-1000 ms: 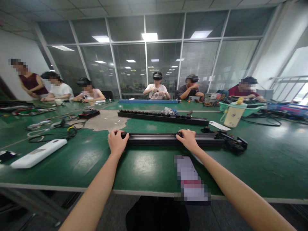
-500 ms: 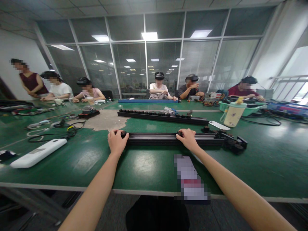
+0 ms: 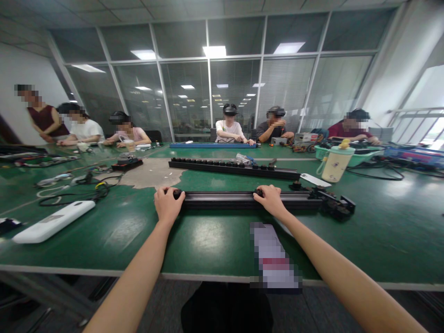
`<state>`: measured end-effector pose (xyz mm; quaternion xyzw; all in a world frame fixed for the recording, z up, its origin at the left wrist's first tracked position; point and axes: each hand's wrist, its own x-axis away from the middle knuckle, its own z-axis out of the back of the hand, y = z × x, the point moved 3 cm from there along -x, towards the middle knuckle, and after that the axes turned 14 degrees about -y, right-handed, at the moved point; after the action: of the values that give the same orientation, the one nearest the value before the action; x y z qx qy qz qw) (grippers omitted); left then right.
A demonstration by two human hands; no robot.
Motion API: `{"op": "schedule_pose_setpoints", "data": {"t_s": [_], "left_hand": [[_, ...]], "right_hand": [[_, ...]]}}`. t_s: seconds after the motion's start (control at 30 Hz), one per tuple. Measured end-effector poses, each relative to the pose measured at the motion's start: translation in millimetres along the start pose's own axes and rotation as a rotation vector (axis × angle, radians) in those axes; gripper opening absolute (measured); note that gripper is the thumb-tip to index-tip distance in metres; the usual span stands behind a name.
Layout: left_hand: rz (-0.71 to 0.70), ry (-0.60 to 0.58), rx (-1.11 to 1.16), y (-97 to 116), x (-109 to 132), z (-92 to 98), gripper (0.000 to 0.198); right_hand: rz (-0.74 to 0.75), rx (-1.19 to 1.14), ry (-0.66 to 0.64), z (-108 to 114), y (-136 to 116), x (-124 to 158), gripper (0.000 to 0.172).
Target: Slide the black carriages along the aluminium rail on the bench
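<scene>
A long black rail (image 3: 218, 201) lies crosswise on the green table, a pale strip running along its top. My left hand (image 3: 168, 203) is closed round a small round black part at the rail's left end. Farther right along the rail, my right hand (image 3: 269, 199) grips another small black part on its top. Loose black parts (image 3: 338, 206) sit at the rail's right end. Behind it lies a second black rail (image 3: 232, 169) with a row of black knobs.
A phone-like object (image 3: 275, 259), pixelated, lies at the front edge. To the left are a white elongated case (image 3: 55, 222) and cables (image 3: 99, 187). A cream cup (image 3: 337, 164) and green basket (image 3: 362, 159) stand right. Several people sit across the table (image 3: 152, 263).
</scene>
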<state>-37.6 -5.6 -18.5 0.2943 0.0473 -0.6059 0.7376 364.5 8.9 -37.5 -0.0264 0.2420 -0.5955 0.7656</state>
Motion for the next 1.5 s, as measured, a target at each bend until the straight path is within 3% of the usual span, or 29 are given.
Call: {"op": "schedule_pose_setpoints", "data": {"t_s": [0.2,0.43,1.5], "left_hand": [[0.013,-0.008,-0.001,1.1,0.5,0.6,0.038],[0.008,-0.010,0.005,1.6,0.5,1.3,0.036],[0.000,-0.002,0.008,0.8,-0.4,0.6,0.037]], "right_hand": [[0.051,0.044,-0.091,6.5,0.8,-3.2,0.023],[0.052,-0.042,-0.173,17.3,5.5,-2.0,0.030],[0.021,-0.031,-0.212,23.3,10.3,-0.9,0.031]]}}
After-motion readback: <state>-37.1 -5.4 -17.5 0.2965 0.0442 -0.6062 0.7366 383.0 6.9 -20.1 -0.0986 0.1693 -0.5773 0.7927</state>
